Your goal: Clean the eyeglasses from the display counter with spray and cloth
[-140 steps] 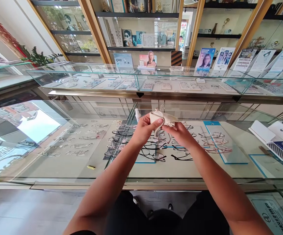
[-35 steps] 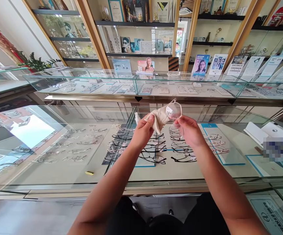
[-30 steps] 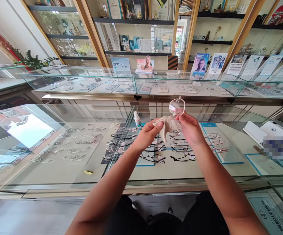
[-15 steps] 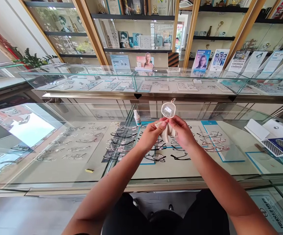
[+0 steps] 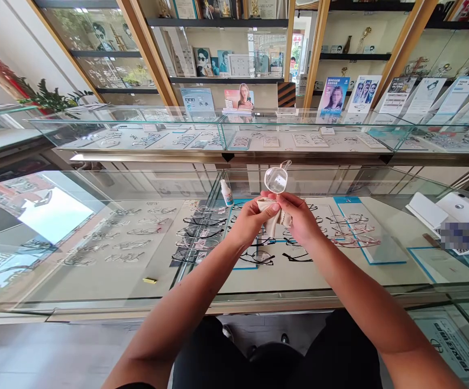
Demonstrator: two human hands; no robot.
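Beige cloth (image 5: pixel 272 226), one, between two hands (image 5: pixel 252 219) (image 5: pixel 301 217)

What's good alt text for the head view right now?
Left hand and right hand hold pale-framed eyeglasses and a cream cloth above a glass display case of eyeglass frames; a white bottle stands beyond the left hand.

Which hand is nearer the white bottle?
Left. The left hand, at the cloth, is just right of the white bottle and closer to the wearer; the right hand is farther right, on the cloth's other side.
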